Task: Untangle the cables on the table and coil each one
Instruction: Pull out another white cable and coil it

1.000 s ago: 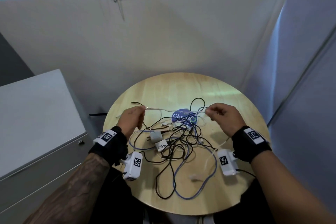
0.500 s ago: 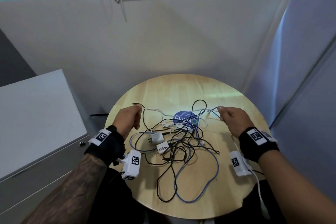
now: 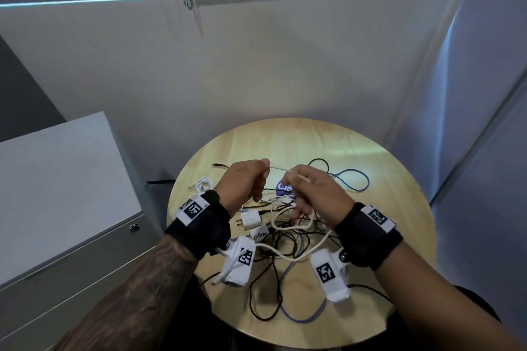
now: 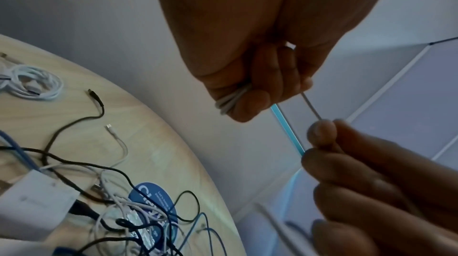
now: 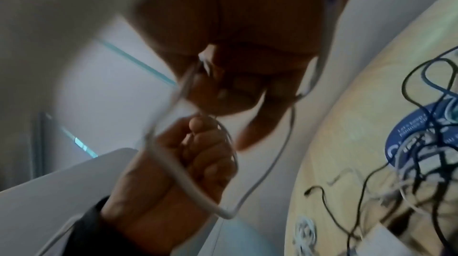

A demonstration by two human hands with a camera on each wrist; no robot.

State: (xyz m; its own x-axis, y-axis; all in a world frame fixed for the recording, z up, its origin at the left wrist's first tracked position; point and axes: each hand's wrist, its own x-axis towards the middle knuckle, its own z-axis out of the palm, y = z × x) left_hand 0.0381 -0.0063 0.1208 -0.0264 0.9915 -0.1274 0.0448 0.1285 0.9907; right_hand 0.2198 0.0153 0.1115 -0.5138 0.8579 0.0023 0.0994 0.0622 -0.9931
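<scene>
- Left hand [image 3: 242, 182]: raised above the round wooden table [image 3: 399, 236], at 10 o'clock of the tangle; fingers curled round several gathered turns of the white cable [image 4: 229, 100], thumb and forefinger pinching the strand that leaves toward the other hand.
- Right hand [image 3: 313, 194]: just beside the left, at its 3 o'clock; fingertips [image 4: 321, 132] pinch the same white cable, a short taut run spanning the gap between the hands. The right wrist view is blurred; loops hang below both hands.
- White cable, remainder: cream loops droop from the right hand to the tabletop at 6 o'clock and run on into the pile.
- Tangle [image 3: 285, 239]: black, blue and white cables crossing at table centre, over a blue round sticker [image 4: 158, 205].
- White charger block [image 3: 251, 219]: in the pile, at 9 o'clock of centre.
- Blue cable loop [image 3: 353, 179]: lying at 2 o'clock.
- Coiled white cable [image 3: 204, 184]: set apart at the 10 o'clock edge.
- Black cable end [image 4: 94, 95]: loose at 11 o'clock.
- Grey cabinet [image 3: 65, 194]: beside the table, at 9 o'clock.
</scene>
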